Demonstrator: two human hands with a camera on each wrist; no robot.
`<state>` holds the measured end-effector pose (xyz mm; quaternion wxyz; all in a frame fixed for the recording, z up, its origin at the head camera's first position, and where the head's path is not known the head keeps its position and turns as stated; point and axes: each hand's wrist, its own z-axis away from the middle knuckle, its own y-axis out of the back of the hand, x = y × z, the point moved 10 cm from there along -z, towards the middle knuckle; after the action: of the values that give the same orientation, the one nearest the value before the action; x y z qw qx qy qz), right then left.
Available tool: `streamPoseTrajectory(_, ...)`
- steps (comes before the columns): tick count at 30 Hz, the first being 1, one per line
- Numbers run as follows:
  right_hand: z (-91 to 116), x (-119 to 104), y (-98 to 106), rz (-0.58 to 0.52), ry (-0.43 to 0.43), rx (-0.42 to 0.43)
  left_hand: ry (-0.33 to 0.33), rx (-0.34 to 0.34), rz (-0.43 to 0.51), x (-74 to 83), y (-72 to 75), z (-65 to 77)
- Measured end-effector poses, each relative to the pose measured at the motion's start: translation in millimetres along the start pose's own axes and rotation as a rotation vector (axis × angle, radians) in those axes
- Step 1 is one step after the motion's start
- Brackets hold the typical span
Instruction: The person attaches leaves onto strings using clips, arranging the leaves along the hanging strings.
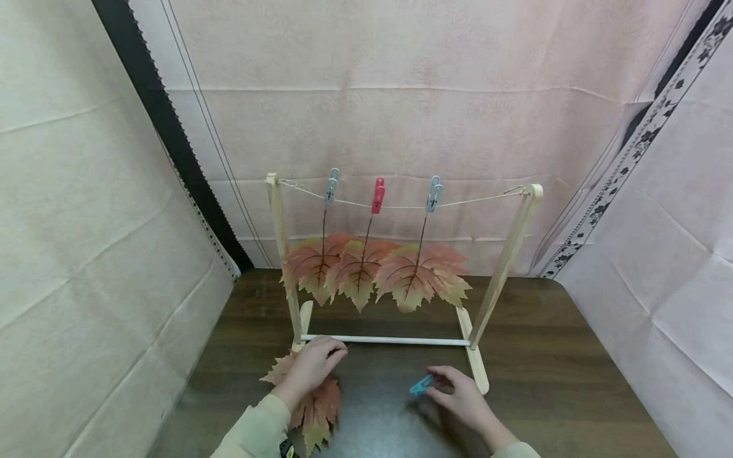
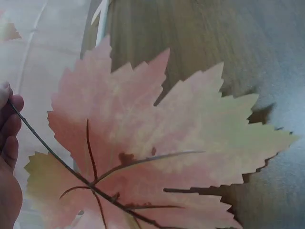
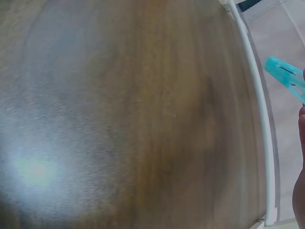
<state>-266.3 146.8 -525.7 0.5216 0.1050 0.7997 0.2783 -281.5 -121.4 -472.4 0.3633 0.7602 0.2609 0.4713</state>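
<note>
My left hand [image 1: 317, 364] pinches the thin dark stem of a red and green maple leaf [image 2: 133, 124]. In the head view that leaf [image 1: 317, 407] hangs partly under my left hand and forearm. My right hand [image 1: 455, 388] holds a turquoise clothespin [image 1: 422, 385] between thumb and fingers, above the table's right half; the right wrist view catches only the end of the clothespin [image 3: 285, 75]. Ahead, a string [image 1: 475, 201] carries three similar leaves by their stems, under a pale blue clothespin [image 1: 331, 185], a red clothespin [image 1: 378, 195] and another pale blue clothespin [image 1: 434, 193].
The string is tied between two wooden posts, a left post [image 1: 280, 242] and a right post [image 1: 506, 261]. A white rod [image 1: 389, 340] joins their feet low down. Pale cloth [image 1: 412, 127] hangs behind and at both sides of the dark wooden table [image 1: 544, 381].
</note>
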Motion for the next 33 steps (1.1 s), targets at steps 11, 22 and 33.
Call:
streamPoseTrajectory(11, -16, -9, 20, 0.006, -0.071, 0.041, 0.045, 0.028, 0.097, 7.4, 12.1, -8.6)
streamPoseTrajectory(22, -40, -32, 52, 0.037, -0.026, 0.095, 0.057, 0.065, 0.214, 27.5, 28.9, -21.7)
streamPoseTrajectory(33, -61, -51, 72, 0.063, -0.030, 0.092, 0.029, 0.088, 0.251, 43.1, 34.9, -32.5)
